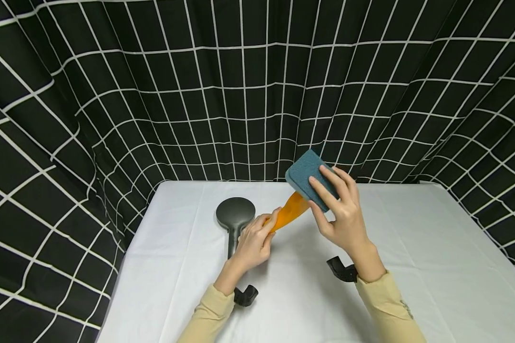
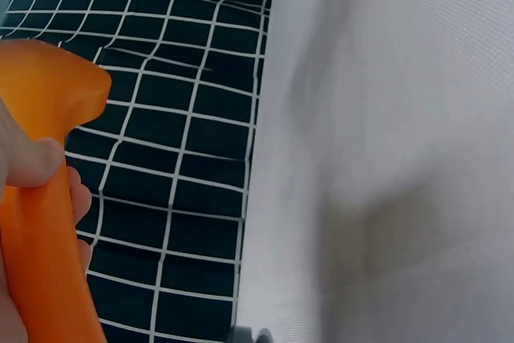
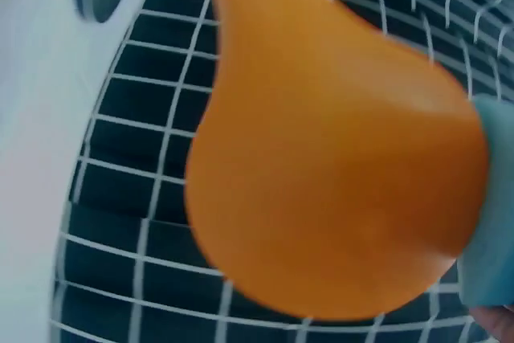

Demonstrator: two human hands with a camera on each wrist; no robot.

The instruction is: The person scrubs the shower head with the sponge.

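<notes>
An orange spoon [image 1: 291,211] with a broad rounded head [image 3: 329,174] is held up above the table, tilted toward the upper right. My left hand [image 1: 254,240] grips its handle [image 2: 50,238], with the thumb pressed along it. My right hand [image 1: 344,209] holds a blue-teal sponge [image 1: 307,170], fingers spread over its face and thumb at its lower edge. The sponge meets the edge of the spoon's head in the right wrist view and covers part of the head from above. Under the left hand lies a dark grey round-headed utensil [image 1: 235,212], its handle partly hidden.
A white cloth covers the table [image 1: 412,247]. Black curtains [image 1: 249,95] with a white grid stand behind it and at both sides. Black brackets [image 1: 342,270] are worn at both wrists.
</notes>
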